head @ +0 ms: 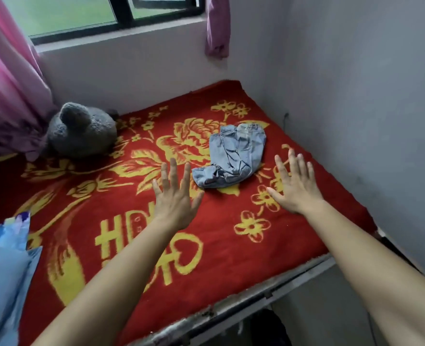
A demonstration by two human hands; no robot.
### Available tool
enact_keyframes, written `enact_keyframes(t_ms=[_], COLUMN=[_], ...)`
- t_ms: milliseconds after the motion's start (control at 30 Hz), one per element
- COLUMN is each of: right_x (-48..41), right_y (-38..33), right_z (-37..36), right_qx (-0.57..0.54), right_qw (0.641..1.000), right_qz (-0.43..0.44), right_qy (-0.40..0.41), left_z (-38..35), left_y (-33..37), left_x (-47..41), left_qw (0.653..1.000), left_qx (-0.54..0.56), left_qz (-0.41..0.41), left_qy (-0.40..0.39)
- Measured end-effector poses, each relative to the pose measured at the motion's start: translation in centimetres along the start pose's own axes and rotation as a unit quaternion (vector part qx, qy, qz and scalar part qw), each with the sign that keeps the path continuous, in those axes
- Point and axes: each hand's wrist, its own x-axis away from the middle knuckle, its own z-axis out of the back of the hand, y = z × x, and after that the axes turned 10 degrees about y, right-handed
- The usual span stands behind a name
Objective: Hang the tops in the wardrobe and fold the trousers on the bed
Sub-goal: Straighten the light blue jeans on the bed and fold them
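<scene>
The trousers (234, 156), pale blue jeans, lie crumpled in a loose heap on the bed (231, 245), at about one o'clock from the middle of the view. The left hand (175, 196) is at eight o'clock from them and the right hand (294, 186) at four o'clock, both near but apart from the cloth. Each grip is wide, fingers spread straight, holding nothing; whether the palms touch the blanket I cannot tell.

Denim like this should be soft but thick, fairly heavy for cloth, not slippery and not fragile. It will likely keep its creases until shaken out. The best hold is probably a pinch at each corner of the waistband, though the heap hides which end that is.

A grey plush toy (81, 133) sits at ten o'clock from the jeans, well apart, with a pink curtain (9, 96) beyond it. A blue pillow (1, 283) lies at seven o'clock. The wall (356, 96) stands close at three o'clock, so the legs are better spread toward nine. No tops or wardrobe are in view
</scene>
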Motion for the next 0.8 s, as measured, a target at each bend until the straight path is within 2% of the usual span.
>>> enact_keyframes(t_ms=[333, 433, 667, 733, 800], right_x=[-15.5, -18.5, -24.2, -25.6, -27.2], right_y=[4.0, 5.2, 4.4, 3.6, 2.5], right_z=[-21.1, -27.1, -38.4, -40.6, -42.6], right_qx=[-0.089, -0.123, -0.284, -0.356, -0.425], right_qw=[0.984, 0.977, 0.922, 0.89, 0.841], right_qz=[0.016, -0.001, -0.167, -0.215, -0.301], right_qy=[-0.153, -0.173, -0.205, -0.188, -0.145], left_z=[-19.2, -25.0, -38.3, -41.4, -44.2], left_y=[3.6, 4.9, 5.6, 5.3, 5.1], left_x=[-12.1, -15.3, -21.9, -23.0, -23.2], left_qw=[0.99, 0.989, 0.988, 0.985, 0.974], left_qx=[-0.053, -0.05, -0.009, 0.001, 0.022], left_qz=[0.058, 0.047, 0.05, 0.067, 0.092], left_qy=[-0.113, -0.128, -0.149, -0.161, -0.206])
